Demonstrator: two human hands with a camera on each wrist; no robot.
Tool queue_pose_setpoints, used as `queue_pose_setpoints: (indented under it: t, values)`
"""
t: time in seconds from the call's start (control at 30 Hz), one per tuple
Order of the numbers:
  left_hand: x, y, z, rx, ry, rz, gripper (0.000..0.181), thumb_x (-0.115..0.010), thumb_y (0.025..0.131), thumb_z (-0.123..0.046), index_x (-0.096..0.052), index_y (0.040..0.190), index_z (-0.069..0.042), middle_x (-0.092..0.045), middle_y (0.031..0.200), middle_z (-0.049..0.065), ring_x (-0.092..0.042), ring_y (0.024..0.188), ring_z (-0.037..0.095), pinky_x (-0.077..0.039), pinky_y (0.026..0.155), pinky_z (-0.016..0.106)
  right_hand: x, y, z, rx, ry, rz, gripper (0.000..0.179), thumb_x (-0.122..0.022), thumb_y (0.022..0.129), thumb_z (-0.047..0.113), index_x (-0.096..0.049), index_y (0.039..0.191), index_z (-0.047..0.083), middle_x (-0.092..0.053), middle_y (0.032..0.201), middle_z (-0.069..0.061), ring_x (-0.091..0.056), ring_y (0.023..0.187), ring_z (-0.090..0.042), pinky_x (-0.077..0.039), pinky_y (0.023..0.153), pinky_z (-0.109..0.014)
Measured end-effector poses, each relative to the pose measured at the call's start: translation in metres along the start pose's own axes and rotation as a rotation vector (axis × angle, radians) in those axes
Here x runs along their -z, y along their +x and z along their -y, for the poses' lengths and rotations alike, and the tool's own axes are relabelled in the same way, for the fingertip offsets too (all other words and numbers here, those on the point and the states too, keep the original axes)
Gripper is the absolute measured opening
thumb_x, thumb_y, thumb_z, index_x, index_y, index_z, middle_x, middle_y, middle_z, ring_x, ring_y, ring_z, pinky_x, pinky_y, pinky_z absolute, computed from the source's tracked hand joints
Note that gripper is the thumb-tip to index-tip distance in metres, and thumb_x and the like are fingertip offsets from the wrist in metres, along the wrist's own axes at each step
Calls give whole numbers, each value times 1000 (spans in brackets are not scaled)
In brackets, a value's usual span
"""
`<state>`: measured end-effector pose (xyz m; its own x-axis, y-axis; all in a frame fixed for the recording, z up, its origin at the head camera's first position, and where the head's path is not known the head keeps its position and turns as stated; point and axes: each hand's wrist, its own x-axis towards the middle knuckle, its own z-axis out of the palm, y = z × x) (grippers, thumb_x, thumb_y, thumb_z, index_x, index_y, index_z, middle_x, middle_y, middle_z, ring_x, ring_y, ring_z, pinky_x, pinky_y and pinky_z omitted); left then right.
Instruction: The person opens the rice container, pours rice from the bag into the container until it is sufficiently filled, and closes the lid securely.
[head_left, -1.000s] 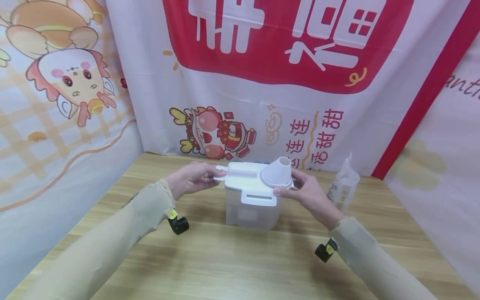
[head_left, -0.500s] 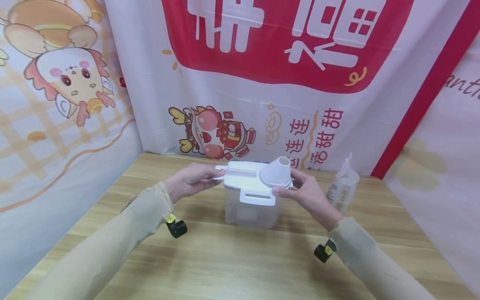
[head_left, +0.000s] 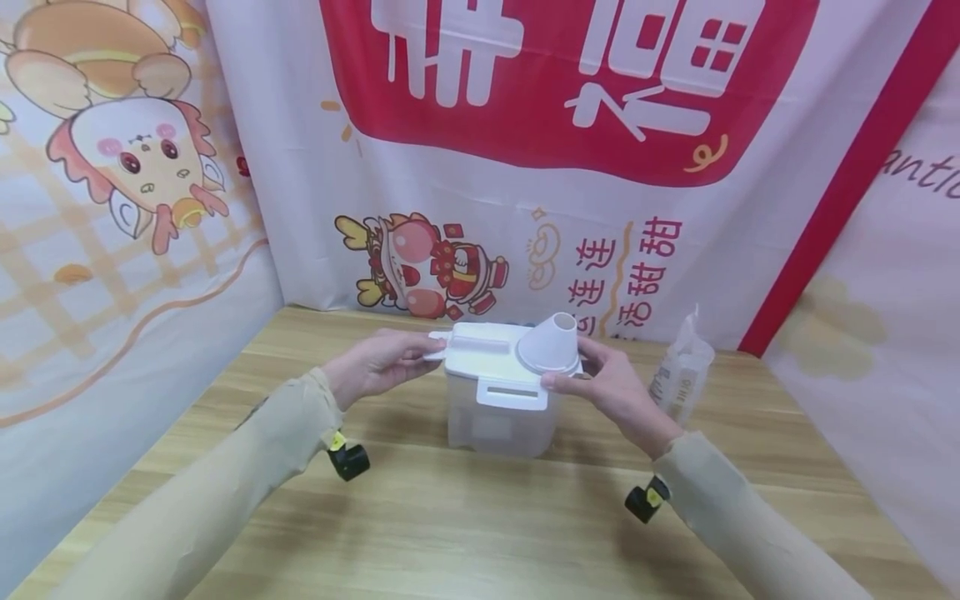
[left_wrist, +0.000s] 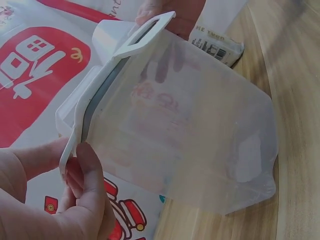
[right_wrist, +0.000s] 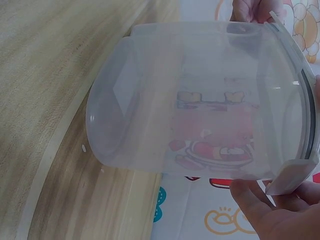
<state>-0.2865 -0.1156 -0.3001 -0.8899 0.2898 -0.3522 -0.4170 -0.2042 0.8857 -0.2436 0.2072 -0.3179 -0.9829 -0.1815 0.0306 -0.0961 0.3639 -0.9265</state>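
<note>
A translucent storage box (head_left: 501, 427) stands upright on the table, with a white lid (head_left: 483, 343) on its top. From the lid's right part rises a white cone-shaped cup (head_left: 551, 343), and a slotted front latch (head_left: 513, 393) sticks out at the near side. My left hand (head_left: 381, 365) pinches the left latch (left_wrist: 69, 152) between thumb and fingers. At the other end, my right hand (head_left: 617, 393) grips the lid's right latch (right_wrist: 291, 176), thumb at the front corner and fingers behind. In the left wrist view, a grey seal (left_wrist: 95, 102) shows under the lid's edge.
A clear plastic bag (head_left: 681, 379) with printed lettering stands behind my right hand on the wooden table (head_left: 465, 533). Printed cloth (head_left: 300, 167) hangs behind the table and along both sides. A small white scrap (right_wrist: 84, 148) lies beside the box.
The head view shifts slightly. Both hands keep their hold on the latches, and the box stays in place.
</note>
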Motion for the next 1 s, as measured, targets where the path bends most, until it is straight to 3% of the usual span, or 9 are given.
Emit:
queue_pose_setpoints:
  t: [0.13, 0.27, 0.47, 0.6, 0.77, 0.9, 1.0]
  values:
    - [1, -2, 0, -27, 18, 9, 43, -59, 96, -4, -47, 136, 6, -52, 133, 21, -56, 117, 29, -50, 97, 36, -1, 2, 0, -12, -1, 0, 92, -87, 68, 48, -46, 146, 22, -51, 142, 1, -46, 131, -23, -38, 106, -50]
    - [-3, -6, 0, -121, 143, 17, 41, -57, 99, -10, -49, 136, 6, -55, 132, 20, -57, 117, 30, -49, 98, 37, 0, 3, 0, -18, -12, -4, 94, -87, 68, 50, -45, 147, 22, -50, 144, 0, -44, 132, -24, -36, 107, -52]
    - [-16, -13, 1, -268, 479, -35, 46, -59, 99, -33, -56, 135, -5, -58, 131, 11, -53, 122, 27, -43, 104, 47, 1, 3, 0, -12, -20, -4, 94, -86, 69, 50, -44, 148, 22, -48, 146, 0, -41, 135, -25, -36, 108, -52]
    - [-23, -17, 6, -386, 692, -48, 68, -59, 93, -54, -46, 145, -12, -47, 145, 6, -40, 134, 27, -33, 108, 56, 2, 3, 0, -8, -16, -2, 93, -86, 69, 50, -45, 147, 22, -48, 146, 0, -41, 135, -25, -35, 108, -52]
    - [-28, -10, 20, -566, 884, -34, 98, -71, 76, -68, -34, 153, -19, -35, 155, -1, -30, 141, 22, -29, 110, 56, 2, 3, -1, -9, -25, -5, 92, -86, 69, 51, -46, 147, 23, -48, 146, 1, -41, 135, -25, -35, 108, -53]
    - [-28, 1, 30, -653, 958, -33, 101, -75, 71, -68, -36, 152, -22, -34, 155, -2, -30, 141, 21, -31, 109, 56, 2, 3, -2, -9, -24, -3, 90, -86, 69, 51, -47, 146, 24, -48, 146, 1, -41, 135, -25, -35, 108, -53]
    - [-24, 8, 36, -668, 945, -40, 92, -72, 75, -68, -40, 150, -25, -36, 154, -5, -30, 141, 19, -32, 109, 55, 2, 4, -3, -5, -22, 6, 89, -85, 70, 50, -47, 146, 25, -50, 144, 2, -43, 133, -24, -37, 106, -53]
